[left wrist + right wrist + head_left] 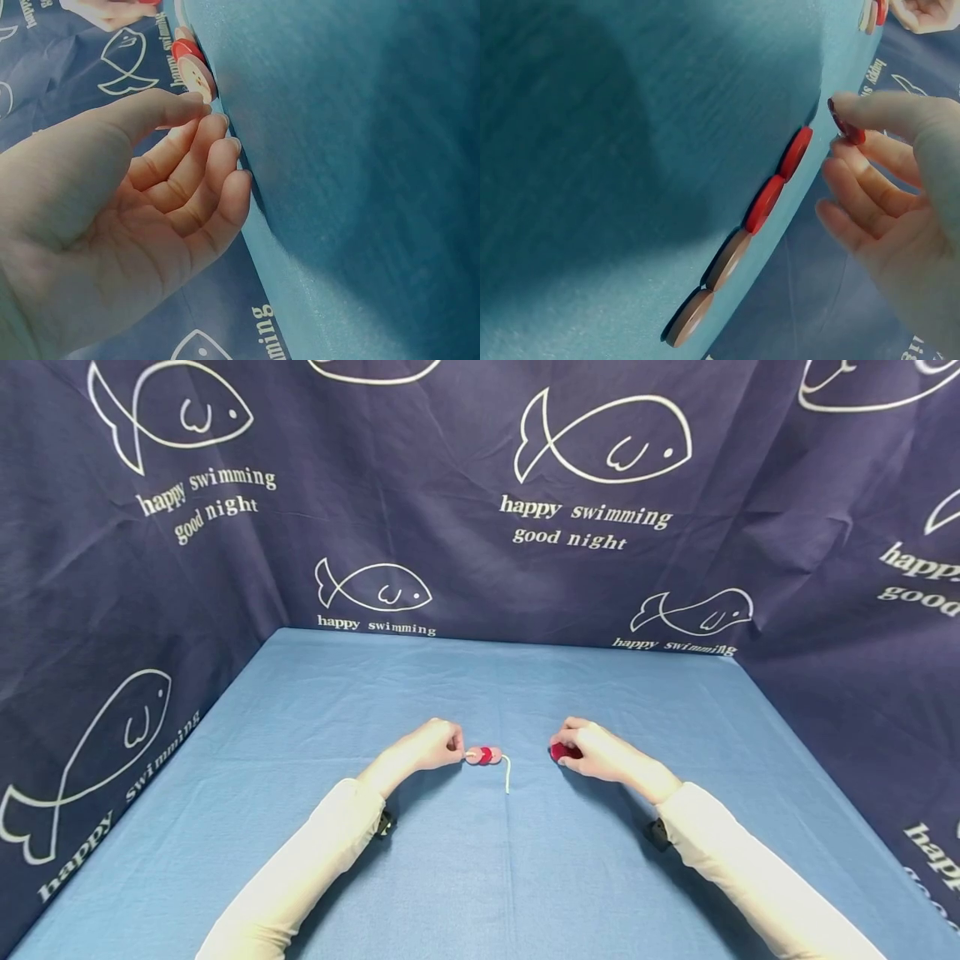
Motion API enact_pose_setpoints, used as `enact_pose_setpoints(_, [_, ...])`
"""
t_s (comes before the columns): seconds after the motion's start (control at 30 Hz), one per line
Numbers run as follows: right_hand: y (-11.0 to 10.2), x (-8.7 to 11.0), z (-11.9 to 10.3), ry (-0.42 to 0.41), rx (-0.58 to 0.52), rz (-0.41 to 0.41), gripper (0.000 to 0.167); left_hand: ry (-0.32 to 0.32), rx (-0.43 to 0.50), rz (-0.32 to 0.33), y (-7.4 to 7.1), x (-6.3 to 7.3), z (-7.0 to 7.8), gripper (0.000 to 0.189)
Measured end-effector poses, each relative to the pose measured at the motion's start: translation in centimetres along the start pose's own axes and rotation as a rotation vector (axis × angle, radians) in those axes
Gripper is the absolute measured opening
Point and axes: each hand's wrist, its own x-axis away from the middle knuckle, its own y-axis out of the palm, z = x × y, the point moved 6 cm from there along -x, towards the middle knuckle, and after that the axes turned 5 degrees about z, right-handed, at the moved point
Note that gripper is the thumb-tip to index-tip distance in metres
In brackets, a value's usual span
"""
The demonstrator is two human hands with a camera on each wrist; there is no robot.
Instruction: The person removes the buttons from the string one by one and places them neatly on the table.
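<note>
In the head view, two pink buttons and a red button (486, 755) lie in an overlapping row on a pale string (507, 774), whose free end trails toward the front. My left hand (437, 745) is at the row's left end, thumb and fingertips pinching the string beside a pink button (196, 77). A dark red button (847, 126) is pinched between thumb and index finger of my right hand (596, 752), raised just off the cloth. Beneath that hand, a red button (765, 204) lies in line with another red one and two brownish-pink buttons (727, 260).
A blue cloth (450, 877) covers the table. Dark blue curtains (465, 460) with white fish drawings and lettering stand behind it and along both sides. Small dark devices sit under both wrists.
</note>
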Motion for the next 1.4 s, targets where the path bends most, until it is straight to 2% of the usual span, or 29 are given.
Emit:
enact_pose_setpoints(0.4, [-0.1,0.3,0.0,-0.066,-0.001,0.063,0.022,-0.013,-0.009,0.007,0.2,0.0,-0.2,0.014])
enact_pose_setpoints(0.9, [-0.3,0.6,0.7,-0.022,-0.026,0.047,0.026,-0.01,0.004,0.005,0.2,-0.1,-0.3,0.014])
enact_pose_setpoints(1.1, [-0.4,0.9,0.9,-0.036,-0.022,0.092,0.022,0.011,-0.008,0.018,0.2,-0.2,-0.3,0.014])
enact_pose_setpoints(1.3, [-0.6,1.0,1.0,-0.029,-0.044,0.114,0.02,0.045,0.049,0.029,0.2,-0.2,-0.5,0.014])
enact_pose_setpoints(1.33, [-0.6,1.1,1.0,-0.027,-0.044,0.115,0.02,0.074,0.058,0.043,0.6,-0.4,-1.1,0.015])
enact_pose_setpoints(1.4, [-0.6,1.1,1.1,-0.023,-0.044,0.115,0.02,0.077,0.071,0.04,0.6,-0.5,-1.2,0.015])
